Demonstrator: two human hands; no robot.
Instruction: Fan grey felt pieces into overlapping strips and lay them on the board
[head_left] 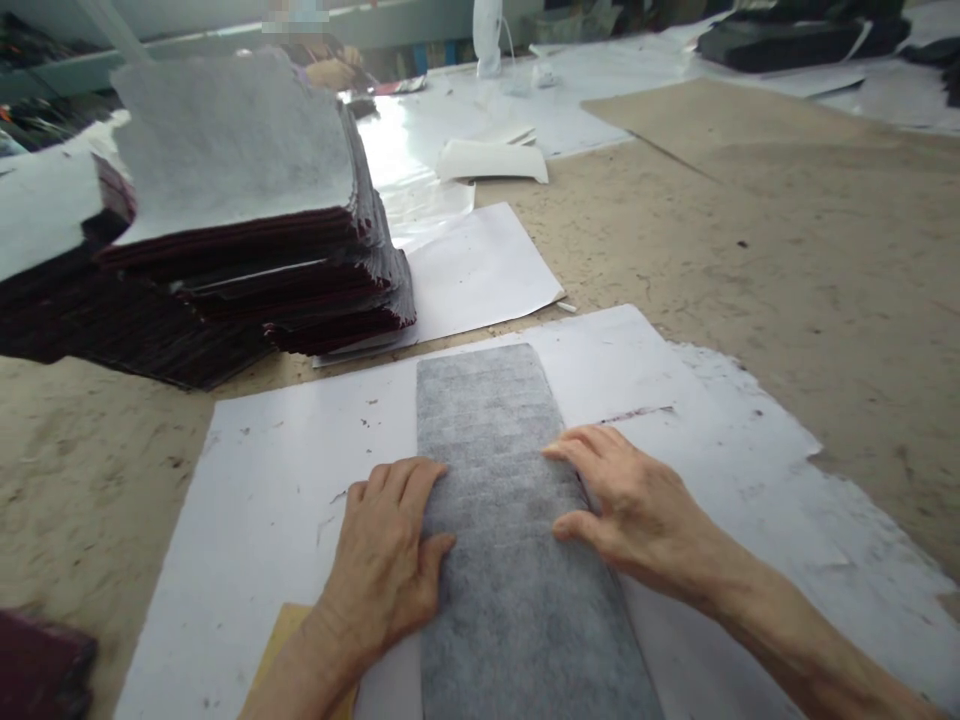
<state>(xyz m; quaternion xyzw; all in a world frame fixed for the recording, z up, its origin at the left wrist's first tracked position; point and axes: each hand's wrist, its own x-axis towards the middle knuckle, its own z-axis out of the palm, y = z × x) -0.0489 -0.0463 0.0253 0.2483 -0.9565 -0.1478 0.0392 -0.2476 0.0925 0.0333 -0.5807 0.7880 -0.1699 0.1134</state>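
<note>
Your table [780,240] takes up most of the view, its tan top scattered with dark flecks. In front of you lies a broad white paper [277,500], marked with small smudges and ragged along its right side. At the upper left rises a stack [247,160] of dark-edged layers with a pale grey sheet on top; a darker pile [135,310] sits just beside it on its left.

The grey strip [517,600] lies flat on the white paper between your hands, running from the bottom edge of the view away from you, with faint crosswise creases in its far half. Farther off to the right, a brown sheet [750,120] is spread on the table, with a black bundle [795,42] beyond it. A smaller white sheet [487,260] lies partly under the stack.

Your right hand [626,495] rests at the strip's right edge, thumb and fingertips apart on its surface. Your left hand [394,545] mirrors it at the left edge, its thumb also apart from the fingers. Neither hand is clenched around anything.

At the lower left corner is a blurred maroon piece [41,660]. A curved white card [491,160] lies past the smaller white sheet. A yellow piece [280,632] shows partly beneath your left forearm. Beyond the stack is another person's blurred hand [337,70]. A short white stick [568,307] lies just beside the smaller white sheet's corner.
</note>
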